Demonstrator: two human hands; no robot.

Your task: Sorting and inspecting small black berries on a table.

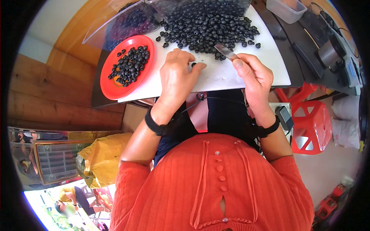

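On the white board (216,77) lies a big heap of dark round berries (208,32) that look like blueberries. My left hand (176,71) is at the near side of the heap, its thumb and fingers curled about a single dark berry (194,64). To its right, my right hand (254,75) is closed around a small knife, with the flat metal blade (225,51) pointing up and left toward the heap. The knife's handle is hidden in my palm. A red plate (107,82) at the left holds a smaller pile of dark berries (133,65).
A clear plastic box (115,25) stands behind the plate, and an empty clear tub (287,9) is at the back right. A metal cup (331,50) is on the dark table's right. Below are a red stool (312,127) and a yellow bag (104,159). Another person is at lower left.
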